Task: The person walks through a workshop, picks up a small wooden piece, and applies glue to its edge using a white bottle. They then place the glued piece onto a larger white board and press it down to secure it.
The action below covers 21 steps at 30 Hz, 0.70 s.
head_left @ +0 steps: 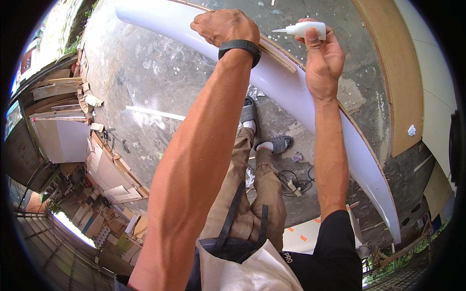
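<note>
A small white glue bottle (pixel 307 29) is held upright-tilted in the right hand (pixel 321 56), fingers wrapped around it, nozzle pointed left toward the thin wooden strip (pixel 277 52). The strip is pressed by the left hand (pixel 224 26), fingers curled down over its end, onto the edge of a long white curved panel (pixel 291 92). A black wristband (pixel 240 47) is worn on the left wrist. Below, a concrete floor (pixel 145 72), grey shoes (pixel 276 143) and a power strip (pixel 293 186) are seen.
</note>
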Available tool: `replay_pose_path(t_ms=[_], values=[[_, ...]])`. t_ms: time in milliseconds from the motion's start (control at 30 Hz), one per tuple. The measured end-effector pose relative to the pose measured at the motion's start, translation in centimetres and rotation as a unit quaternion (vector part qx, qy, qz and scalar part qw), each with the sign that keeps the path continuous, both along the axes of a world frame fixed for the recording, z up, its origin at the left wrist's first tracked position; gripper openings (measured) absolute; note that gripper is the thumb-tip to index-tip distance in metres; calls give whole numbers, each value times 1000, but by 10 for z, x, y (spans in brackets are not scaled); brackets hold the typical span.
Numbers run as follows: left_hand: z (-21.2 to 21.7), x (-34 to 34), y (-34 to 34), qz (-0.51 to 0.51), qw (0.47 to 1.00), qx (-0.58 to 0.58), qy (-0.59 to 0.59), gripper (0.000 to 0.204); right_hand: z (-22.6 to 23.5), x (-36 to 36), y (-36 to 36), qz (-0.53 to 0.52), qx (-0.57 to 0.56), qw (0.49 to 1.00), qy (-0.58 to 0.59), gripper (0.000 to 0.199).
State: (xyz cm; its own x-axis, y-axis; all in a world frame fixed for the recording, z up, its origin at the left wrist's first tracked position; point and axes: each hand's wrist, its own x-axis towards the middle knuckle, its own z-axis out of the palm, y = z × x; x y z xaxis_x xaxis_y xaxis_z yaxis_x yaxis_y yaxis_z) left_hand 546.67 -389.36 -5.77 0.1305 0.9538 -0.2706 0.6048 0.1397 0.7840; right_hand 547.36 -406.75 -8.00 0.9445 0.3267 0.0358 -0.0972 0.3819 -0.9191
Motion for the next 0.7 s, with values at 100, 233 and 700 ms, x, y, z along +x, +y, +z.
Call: replay_pose_path(t_ms=[100,233,700], values=[[2,2,0,13,1000,8,9,29,6,-4,8,4,-22,997,-68,24],[9,2,-3,38,999,22,8,33,10,-10,14,3,-69,993,-100,21],[8,1,-4,7,1000,0,-3,29,13,-3,13,77,-119,981,-132,25]])
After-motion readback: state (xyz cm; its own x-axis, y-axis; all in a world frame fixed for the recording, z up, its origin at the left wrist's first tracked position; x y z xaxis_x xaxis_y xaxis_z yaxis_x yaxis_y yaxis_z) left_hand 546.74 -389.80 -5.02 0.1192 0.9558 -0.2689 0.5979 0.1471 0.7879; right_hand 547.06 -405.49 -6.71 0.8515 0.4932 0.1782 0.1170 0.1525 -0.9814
